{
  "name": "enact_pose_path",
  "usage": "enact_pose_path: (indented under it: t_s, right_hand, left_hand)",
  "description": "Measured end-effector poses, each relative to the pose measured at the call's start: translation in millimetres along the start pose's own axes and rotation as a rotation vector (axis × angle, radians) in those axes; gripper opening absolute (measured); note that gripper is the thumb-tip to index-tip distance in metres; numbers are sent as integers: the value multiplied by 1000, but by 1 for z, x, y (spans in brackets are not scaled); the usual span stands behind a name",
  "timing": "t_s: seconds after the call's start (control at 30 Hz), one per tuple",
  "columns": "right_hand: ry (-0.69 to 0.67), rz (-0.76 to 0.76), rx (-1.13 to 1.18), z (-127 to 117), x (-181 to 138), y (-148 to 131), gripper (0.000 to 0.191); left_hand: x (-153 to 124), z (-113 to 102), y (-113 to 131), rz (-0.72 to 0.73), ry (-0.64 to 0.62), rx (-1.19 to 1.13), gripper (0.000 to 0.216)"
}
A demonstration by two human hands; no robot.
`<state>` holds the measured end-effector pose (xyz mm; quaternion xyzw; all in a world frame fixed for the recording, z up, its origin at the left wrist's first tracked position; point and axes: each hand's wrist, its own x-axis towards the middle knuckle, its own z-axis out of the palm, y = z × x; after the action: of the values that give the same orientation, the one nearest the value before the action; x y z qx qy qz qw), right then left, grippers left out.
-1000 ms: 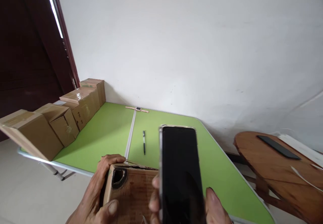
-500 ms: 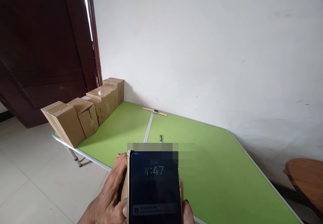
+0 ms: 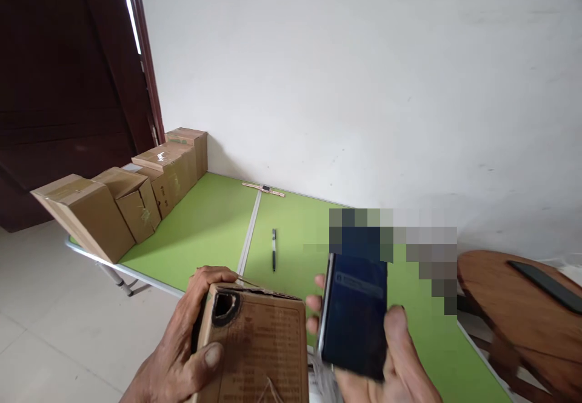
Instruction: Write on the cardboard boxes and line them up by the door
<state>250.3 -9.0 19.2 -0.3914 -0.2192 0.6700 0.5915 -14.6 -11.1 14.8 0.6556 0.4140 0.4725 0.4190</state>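
My left hand (image 3: 188, 342) grips a brown cardboard box (image 3: 264, 348) at its left side, thumb on the near face. A dark-rimmed hole shows at the box's upper left corner, and faint print covers that face. To the right, my right hand (image 3: 400, 360) holds a smartphone (image 3: 357, 312) tilted, its fingers round the left edge and the thumb at the right. The phone's screen is dark blue with one notification bar; its top is blurred out. Beyond the box, a pen (image 3: 273, 249) lies on the green table (image 3: 204, 221).
A row of cardboard boxes (image 3: 157, 185) stands along the table's left end. Near the wall lies a watch with a pale strap (image 3: 264, 189). At the right is a round wooden stool (image 3: 495, 294) bearing a flat dark object (image 3: 548, 285). A dark red door (image 3: 68, 76) stands at the left.
My right hand has moved the phone rightward, away from the box, uncovering the box and the pen. The left hand still grips the box. The view has turned slightly right.
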Motion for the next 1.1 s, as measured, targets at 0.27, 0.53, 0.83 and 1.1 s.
enact_pose_path:
  t_s: [0.27,0.53,0.83,1.1]
  right_hand:
    - [546,-223,-287,-109,122,11,56]
    - [592,-180,-510,-145,175,23,43]
    - [603,-130,-1072,-137,189,33,33]
    - [574,-5,-1450,-123,183,20,28]
  left_hand:
    - [-7,1,2,-118,95,-8,76]
    - [-11,1,0,-191,127,5,81]
    - [-11,-4,-2,-165,127,-3,84]
    - [-16,-7,-9,-160,163,-7,81]
